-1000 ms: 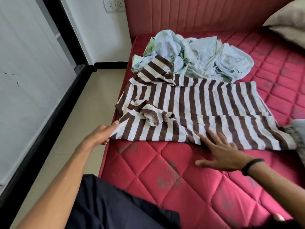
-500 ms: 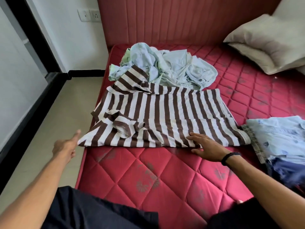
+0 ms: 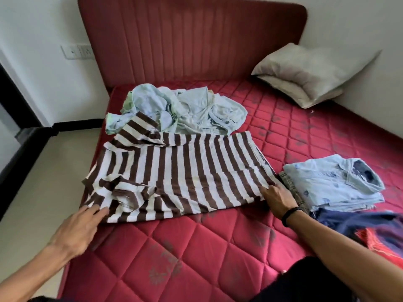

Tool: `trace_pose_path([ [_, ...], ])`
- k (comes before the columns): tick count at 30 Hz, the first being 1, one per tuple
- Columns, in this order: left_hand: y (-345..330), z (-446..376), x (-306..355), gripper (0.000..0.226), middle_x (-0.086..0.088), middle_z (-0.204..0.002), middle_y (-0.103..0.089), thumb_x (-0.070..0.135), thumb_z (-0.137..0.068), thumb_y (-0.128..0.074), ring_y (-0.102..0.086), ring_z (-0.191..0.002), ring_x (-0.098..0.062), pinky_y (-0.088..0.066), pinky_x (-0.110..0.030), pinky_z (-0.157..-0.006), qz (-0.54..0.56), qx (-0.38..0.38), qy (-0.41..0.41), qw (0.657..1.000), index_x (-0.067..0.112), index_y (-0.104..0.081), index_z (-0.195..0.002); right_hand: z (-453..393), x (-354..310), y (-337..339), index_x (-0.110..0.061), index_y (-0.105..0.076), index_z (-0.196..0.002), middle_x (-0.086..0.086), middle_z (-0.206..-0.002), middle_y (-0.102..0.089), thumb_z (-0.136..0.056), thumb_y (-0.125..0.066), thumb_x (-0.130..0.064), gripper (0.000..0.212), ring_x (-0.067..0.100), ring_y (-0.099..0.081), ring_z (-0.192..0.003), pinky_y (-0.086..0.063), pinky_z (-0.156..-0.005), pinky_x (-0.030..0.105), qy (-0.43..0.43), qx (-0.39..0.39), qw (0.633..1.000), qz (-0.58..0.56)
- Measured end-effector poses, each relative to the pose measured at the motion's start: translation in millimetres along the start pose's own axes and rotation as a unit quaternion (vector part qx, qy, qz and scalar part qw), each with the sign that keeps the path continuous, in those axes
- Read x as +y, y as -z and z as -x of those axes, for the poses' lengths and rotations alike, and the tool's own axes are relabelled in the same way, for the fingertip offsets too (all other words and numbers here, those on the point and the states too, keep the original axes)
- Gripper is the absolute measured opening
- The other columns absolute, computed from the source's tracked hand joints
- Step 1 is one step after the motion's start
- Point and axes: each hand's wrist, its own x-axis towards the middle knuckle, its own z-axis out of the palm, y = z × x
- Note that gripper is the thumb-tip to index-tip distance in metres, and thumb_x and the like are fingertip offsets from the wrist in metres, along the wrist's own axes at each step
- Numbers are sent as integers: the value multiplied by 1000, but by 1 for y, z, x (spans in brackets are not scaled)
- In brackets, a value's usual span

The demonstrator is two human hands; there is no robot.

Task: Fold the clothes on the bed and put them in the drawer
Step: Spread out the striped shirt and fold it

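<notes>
Since half a second ago our left hand [image 3: 81, 225] came back onto the striped shirt [image 3: 178, 171], fingers straight and spread on its near left corner. Head view: our right hand [image 3: 275, 198] presses the shirt's near right corner, fingers straight, close together. Shirt lies flat on the red mattress [image 3: 174, 258]. Crumpled light-blue clothes [image 3: 185, 110] behind the shirt, folded stack [image 3: 331, 184] right of it.

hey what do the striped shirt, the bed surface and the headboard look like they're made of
Striped shirt: soft knit, probably cotton jersey; matte, limp, with a curling collar.
Bed surface: red quilted mattress fabric with a slight sheen, stitched diamonds and faded flower prints.
Headboard: padded upholstery in vertical channels; matte, fabric or faux leather, hard to tell.
</notes>
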Motion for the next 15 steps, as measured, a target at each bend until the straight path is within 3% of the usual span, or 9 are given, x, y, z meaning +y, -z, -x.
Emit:
trace_pose_path([
  [3, 27, -6, -4, 68, -5, -86, -65, -16, -43, -79, -63, -67, -33, -57, -37, -49, -11, -40, 1, 999, 15, -65, -101, 12, 7, 23, -16, -73, -112, 11, -111, -73, -94, -52, -8, 29, 35, -68, -110, -54, -84, 40, 3, 19, 1000, 17],
  [6, 52, 7, -17, 51, 9, -76, -55, -15, -50, -67, -54, -62, -20, -44, -29, -47, -11, -90, -22, 996, 26, -59, -81, 36, 18, 34, -14, -70, -111, 10, -113, -70, -99, -49, -13, 23, 33, -68, -111, -54, -84, 39, -1, -19, 999, 31],
  [8, 67, 27, -14, 40, 14, -76, -50, -6, -59, -60, -50, -66, -13, -42, -32, -51, -21, -166, -4, 986, 26, -55, -81, 60, 19, 37, -17, -68, -109, 7, -114, -70, -101, -49, -19, 21, 29, -69, -111, -54, -84, 37, 9, -37, 998, 42],
  [10, 78, 42, -5, 27, 15, -84, -53, 4, -69, -49, -51, -73, -11, -43, -33, -59, -27, -274, 15, 961, 25, -54, -85, 81, 19, 33, -27, -60, -96, 3, -117, -68, -103, -47, -22, 16, 23, -69, -113, -53, -87, 35, 41, -72, 995, 54],
  [13, 96, 41, 15, 34, 9, -93, -70, 11, -80, -56, -61, -75, -9, -51, -25, -66, 64, -449, 76, 888, 25, -71, -107, 98, 20, 31, -30, -21, -73, -1, -130, -62, -106, -39, -20, 38, 16, -63, -122, -48, -94, 26, 82, -147, 985, 36],
  [15, 108, 34, 21, 28, 5, -88, -76, 21, -86, -70, -63, -64, -5, -50, -17, -60, 173, -464, 184, 849, 21, -76, -113, 97, 9, 46, -35, -20, -78, -1, -132, -61, -104, -43, -24, 36, 16, -61, -125, -47, -99, 27, 89, -150, 985, -7],
])
